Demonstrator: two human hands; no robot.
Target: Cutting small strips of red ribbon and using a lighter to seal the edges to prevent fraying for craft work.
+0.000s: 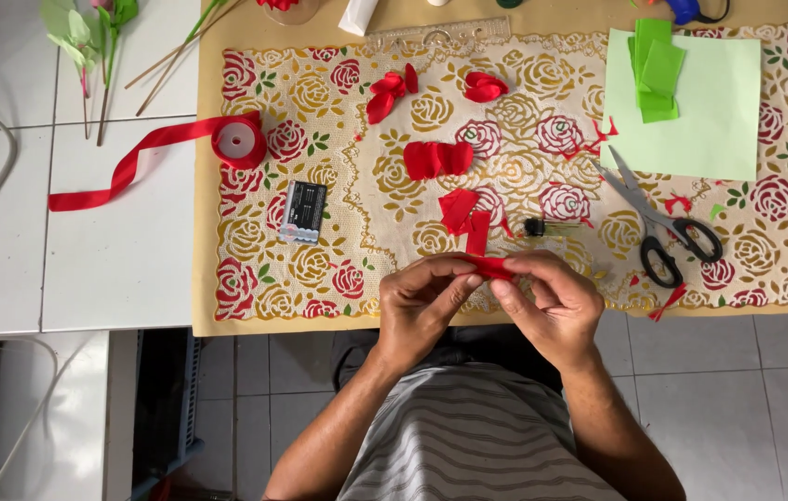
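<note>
Up and left of the hands a ribbon spool [238,141] trails its red tail. The left hand [422,301] and right hand [547,301] meet over the near table edge, both pinching one short red ribbon piece [490,267] between fingertips. This looks like the folding step, calling next for a firm crease held tight; scissors [663,227] lie up and right.

A white tabletop [116,241] is carrying a rose-patterned tan mat [255,278], a red ribbon spool [238,141] and green-leaved flower stems [97,46].
</note>
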